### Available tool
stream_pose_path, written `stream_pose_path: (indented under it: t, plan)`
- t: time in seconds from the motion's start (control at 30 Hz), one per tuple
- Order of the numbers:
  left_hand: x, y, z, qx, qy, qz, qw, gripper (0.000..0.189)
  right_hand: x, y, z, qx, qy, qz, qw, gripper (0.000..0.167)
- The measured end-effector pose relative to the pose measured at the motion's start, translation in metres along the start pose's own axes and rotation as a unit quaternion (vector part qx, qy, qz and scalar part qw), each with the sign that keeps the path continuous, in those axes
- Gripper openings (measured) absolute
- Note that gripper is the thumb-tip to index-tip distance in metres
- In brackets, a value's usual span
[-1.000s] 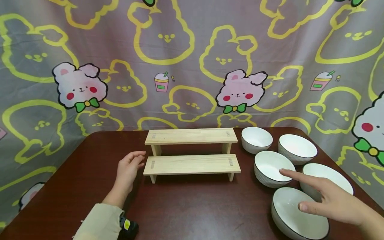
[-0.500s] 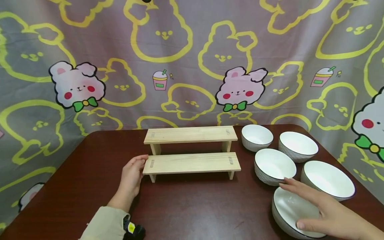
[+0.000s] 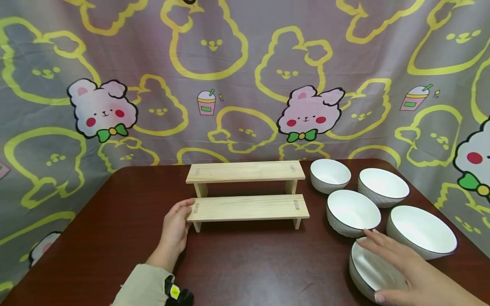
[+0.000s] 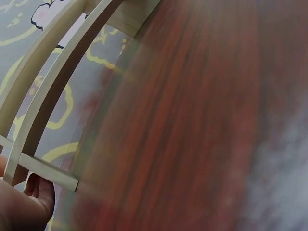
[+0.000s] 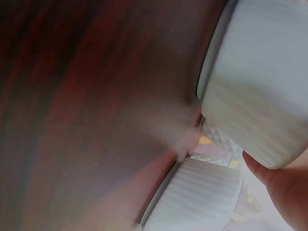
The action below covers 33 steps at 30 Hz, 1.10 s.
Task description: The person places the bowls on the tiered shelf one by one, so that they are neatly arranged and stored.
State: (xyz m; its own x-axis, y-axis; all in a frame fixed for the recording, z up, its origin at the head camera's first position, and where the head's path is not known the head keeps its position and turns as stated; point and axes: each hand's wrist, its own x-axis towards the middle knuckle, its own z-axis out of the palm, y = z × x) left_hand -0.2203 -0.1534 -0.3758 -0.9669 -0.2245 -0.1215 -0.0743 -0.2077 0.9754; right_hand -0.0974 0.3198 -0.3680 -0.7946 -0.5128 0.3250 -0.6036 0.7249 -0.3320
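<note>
A two-tier stand occupies the far middle of a table, a curtain hanging behind, with the upper tier set back from the lower. A left hand is at the lower tier's left end. To the stand's right are a back-left bowl, a back-right bowl, a middle-left bowl before those two, a right-hand bowl near the table's edge and a front bowl (nearest the camera, the right hand across its right part).

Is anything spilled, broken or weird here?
I see nothing spilled. Only a small dark streak on the reddish-brown wooden table looks odd, darker than the wood around it, maybe a scratch. The round white bowls look unbroken.
</note>
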Motion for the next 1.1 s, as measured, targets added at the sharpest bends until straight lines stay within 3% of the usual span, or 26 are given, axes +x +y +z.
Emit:
stream_pose_path:
  t: [0.23, 0.53, 0.8, 1.1]
  plan:
    - [-0.002, -0.008, 0.005, -0.005, -0.004, 0.011, 0.9999, 0.024, 0.000, 0.003, 0.003, -0.055, 0.011, -0.037, 0.9977, 0.094]
    - [-0.003, -0.013, 0.007, -0.016, 0.008, 0.019, 0.9997, 0.027, 0.004, -0.006, 0.001, -0.084, 0.019, -0.011, 0.9962, 0.094]
    - [-0.002, -0.015, 0.010, 0.000, 0.027, 0.042, 0.9987, 0.030, 0.008, -0.006, 0.001, -0.083, 0.044, -0.052, 0.9942, 0.094]
    - [-0.002, -0.016, 0.008, -0.006, 0.026, 0.036, 0.9990, 0.029, 0.009, -0.006, 0.001, -0.085, 0.047, -0.081, 0.9920, 0.095]
